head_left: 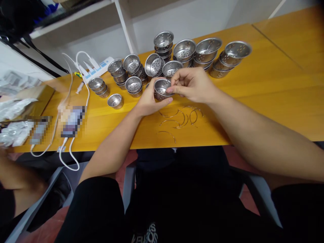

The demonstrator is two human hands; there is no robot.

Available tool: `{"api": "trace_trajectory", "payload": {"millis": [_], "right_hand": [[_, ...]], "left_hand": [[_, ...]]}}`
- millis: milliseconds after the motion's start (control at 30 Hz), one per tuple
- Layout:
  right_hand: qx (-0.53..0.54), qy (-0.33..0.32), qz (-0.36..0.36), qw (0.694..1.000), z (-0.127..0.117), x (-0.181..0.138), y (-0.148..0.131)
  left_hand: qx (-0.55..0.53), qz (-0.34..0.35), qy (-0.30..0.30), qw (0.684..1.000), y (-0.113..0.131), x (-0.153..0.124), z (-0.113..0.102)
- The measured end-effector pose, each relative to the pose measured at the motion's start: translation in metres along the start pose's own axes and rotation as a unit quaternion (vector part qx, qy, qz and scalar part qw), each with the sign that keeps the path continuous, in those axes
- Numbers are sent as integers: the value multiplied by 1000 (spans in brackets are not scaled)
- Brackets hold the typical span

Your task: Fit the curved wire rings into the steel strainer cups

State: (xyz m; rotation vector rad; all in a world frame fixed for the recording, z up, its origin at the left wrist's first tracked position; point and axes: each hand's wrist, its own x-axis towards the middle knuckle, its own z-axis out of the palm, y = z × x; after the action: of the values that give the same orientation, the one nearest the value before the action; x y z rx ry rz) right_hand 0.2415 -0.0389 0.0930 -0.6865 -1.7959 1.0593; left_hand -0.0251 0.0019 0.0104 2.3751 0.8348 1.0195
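A small perforated metal strainer basket point(160, 88) is gripped in my left hand point(149, 103), thumb at the near side and fingers round its left and back. Thumb and fingertips of my right hand point(192, 83) are pinched together at the basket's right rim; what lies between them is too small to make out. Several thin curved wire handles point(179, 122) lie loose on the table just below the basket. Behind my hands stands another strainer basket point(172, 68), partly covered by my right hand.
Stacks of strainer baskets point(184, 50) line the back of the wooden table point(273, 98). A single basket point(115, 101) stands left of my hands. Further left are a phone point(73, 121), white cables and a power strip point(101, 69). Another person's arm point(20, 175) shows at the left edge.
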Motion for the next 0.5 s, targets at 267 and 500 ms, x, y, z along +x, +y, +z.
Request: {"api": "trace_trajectory", "payload": {"millis": [267, 500], "right_hand": [[-76, 5, 3, 997, 1, -1, 3], [-95, 39, -24, 994, -2, -3, 10]], "left_hand": [[-4, -26, 6, 1000, 5, 3, -4], [-1, -46, 21, 999, 4, 3, -3]]}}
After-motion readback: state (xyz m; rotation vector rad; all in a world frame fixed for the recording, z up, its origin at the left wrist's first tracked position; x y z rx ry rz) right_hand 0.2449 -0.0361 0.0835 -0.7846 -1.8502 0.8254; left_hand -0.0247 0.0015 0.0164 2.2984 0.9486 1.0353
